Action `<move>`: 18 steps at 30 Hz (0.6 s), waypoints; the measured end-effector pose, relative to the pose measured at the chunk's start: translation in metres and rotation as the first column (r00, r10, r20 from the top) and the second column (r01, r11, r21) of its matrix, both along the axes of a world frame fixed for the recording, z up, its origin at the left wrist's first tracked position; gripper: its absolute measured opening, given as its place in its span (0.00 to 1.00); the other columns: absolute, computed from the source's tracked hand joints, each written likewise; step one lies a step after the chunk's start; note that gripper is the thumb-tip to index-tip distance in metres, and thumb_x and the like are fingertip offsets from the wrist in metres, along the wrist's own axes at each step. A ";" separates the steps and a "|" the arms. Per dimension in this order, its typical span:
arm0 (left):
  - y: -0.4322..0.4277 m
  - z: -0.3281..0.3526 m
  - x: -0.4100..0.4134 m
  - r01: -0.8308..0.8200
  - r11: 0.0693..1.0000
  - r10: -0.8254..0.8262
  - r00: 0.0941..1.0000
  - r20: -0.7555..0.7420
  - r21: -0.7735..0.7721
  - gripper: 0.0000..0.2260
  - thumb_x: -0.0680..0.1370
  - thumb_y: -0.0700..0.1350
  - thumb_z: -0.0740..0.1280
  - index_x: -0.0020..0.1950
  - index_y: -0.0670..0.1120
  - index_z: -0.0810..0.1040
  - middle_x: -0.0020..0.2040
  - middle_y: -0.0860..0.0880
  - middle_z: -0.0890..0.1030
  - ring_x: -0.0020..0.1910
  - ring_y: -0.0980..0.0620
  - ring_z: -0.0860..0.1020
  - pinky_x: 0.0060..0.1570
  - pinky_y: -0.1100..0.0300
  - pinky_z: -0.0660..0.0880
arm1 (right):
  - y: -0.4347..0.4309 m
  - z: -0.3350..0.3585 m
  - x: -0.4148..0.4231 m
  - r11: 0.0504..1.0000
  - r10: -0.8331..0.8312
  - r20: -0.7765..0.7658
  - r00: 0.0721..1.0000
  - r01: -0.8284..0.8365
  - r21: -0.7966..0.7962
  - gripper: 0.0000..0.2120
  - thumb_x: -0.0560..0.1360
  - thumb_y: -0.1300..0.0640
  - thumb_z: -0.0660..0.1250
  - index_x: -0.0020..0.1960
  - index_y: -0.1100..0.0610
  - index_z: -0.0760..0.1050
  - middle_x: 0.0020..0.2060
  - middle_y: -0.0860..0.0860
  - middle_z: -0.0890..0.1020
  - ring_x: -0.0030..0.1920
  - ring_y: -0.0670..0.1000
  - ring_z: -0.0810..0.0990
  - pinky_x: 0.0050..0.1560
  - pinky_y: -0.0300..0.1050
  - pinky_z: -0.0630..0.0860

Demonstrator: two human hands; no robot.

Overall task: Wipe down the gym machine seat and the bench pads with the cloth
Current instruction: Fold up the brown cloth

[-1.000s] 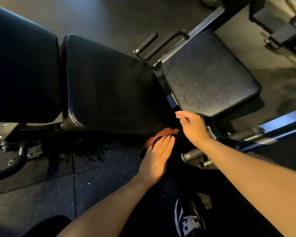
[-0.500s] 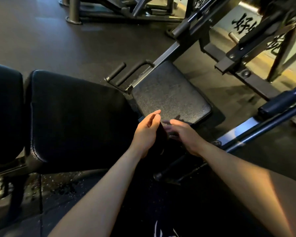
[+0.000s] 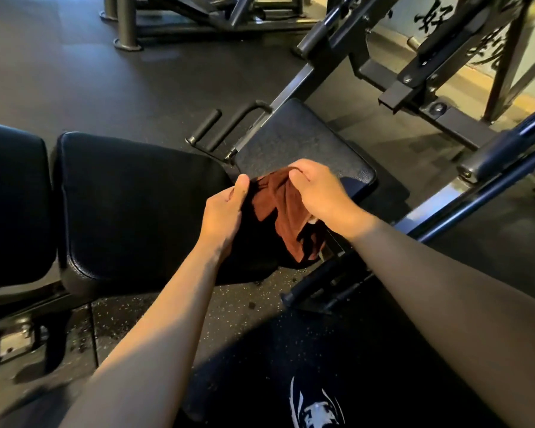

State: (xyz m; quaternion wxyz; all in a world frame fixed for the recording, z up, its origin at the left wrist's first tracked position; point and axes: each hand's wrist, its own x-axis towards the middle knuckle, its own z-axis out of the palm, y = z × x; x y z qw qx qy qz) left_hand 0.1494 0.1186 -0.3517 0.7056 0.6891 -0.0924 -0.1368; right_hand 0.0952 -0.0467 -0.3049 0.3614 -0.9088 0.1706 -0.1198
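A rust-brown cloth (image 3: 286, 211) hangs crumpled between both hands, above the gap between two pads. My left hand (image 3: 224, 213) pinches its left edge, thumb up. My right hand (image 3: 317, 194) grips its top from above. Under and left of the cloth lies a black bench seat pad (image 3: 130, 205). Further left is a second black bench pad (image 3: 10, 199), cut off by the frame edge. The textured machine seat (image 3: 294, 143) sits just behind my right hand.
Two black handles (image 3: 217, 128) stick out at the machine seat's left. Steel frame bars (image 3: 445, 84) and a blue bar (image 3: 488, 186) cross the right side. More machine legs (image 3: 127, 23) stand at the back. My shoe (image 3: 315, 406) is on the speckled rubber floor.
The cloth came up from the floor edge below the bench into both hands and now hangs spread between them. The view has tilted up, showing more of the machines behind.
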 end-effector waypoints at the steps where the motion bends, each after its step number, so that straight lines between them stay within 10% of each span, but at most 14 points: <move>1: 0.004 0.002 -0.003 0.099 0.994 -0.099 0.995 -0.002 -0.054 0.16 0.83 0.55 0.64 0.36 0.52 0.74 0.33 0.59 0.77 0.32 0.61 0.75 0.37 0.65 0.70 | 0.002 0.006 0.002 0.999 -0.024 0.036 0.999 0.023 0.046 0.11 0.84 0.58 0.56 0.58 0.58 0.77 0.50 0.49 0.79 0.48 0.45 0.77 0.40 0.25 0.66; 4: 0.011 -0.006 -0.006 0.339 0.937 -0.345 0.936 -0.068 -0.081 0.15 0.80 0.50 0.70 0.65 0.48 0.79 0.61 0.52 0.83 0.60 0.54 0.81 0.61 0.59 0.75 | 0.004 0.016 0.012 0.962 -0.087 0.082 0.993 0.063 0.265 0.14 0.85 0.54 0.53 0.63 0.56 0.74 0.54 0.49 0.79 0.53 0.46 0.78 0.45 0.28 0.71; 9: 0.001 -0.013 -0.010 0.330 0.934 -0.352 0.915 -0.196 -0.136 0.18 0.74 0.52 0.76 0.58 0.45 0.77 0.55 0.46 0.80 0.55 0.48 0.78 0.62 0.50 0.72 | 0.000 0.021 0.014 0.908 -0.111 0.033 0.993 0.088 0.409 0.22 0.85 0.46 0.53 0.76 0.51 0.65 0.71 0.50 0.73 0.68 0.51 0.73 0.67 0.48 0.72; 13: -0.008 -0.018 -0.014 0.441 0.849 -0.526 0.763 -0.377 -0.292 0.35 0.72 0.55 0.76 0.76 0.55 0.66 0.70 0.53 0.74 0.66 0.49 0.75 0.65 0.50 0.72 | -0.006 0.022 0.018 0.755 -0.160 -0.059 0.985 0.161 0.636 0.24 0.80 0.39 0.61 0.72 0.48 0.71 0.65 0.51 0.79 0.62 0.55 0.79 0.64 0.58 0.76; 18: -0.020 -0.008 -0.029 0.354 0.859 -0.489 0.779 -0.392 -0.368 0.08 0.78 0.46 0.68 0.55 0.44 0.80 0.47 0.46 0.84 0.48 0.46 0.81 0.43 0.58 0.80 | -0.013 0.018 0.020 0.570 -0.181 -0.189 0.965 0.260 0.779 0.29 0.73 0.34 0.69 0.64 0.53 0.76 0.56 0.53 0.84 0.53 0.55 0.84 0.58 0.55 0.79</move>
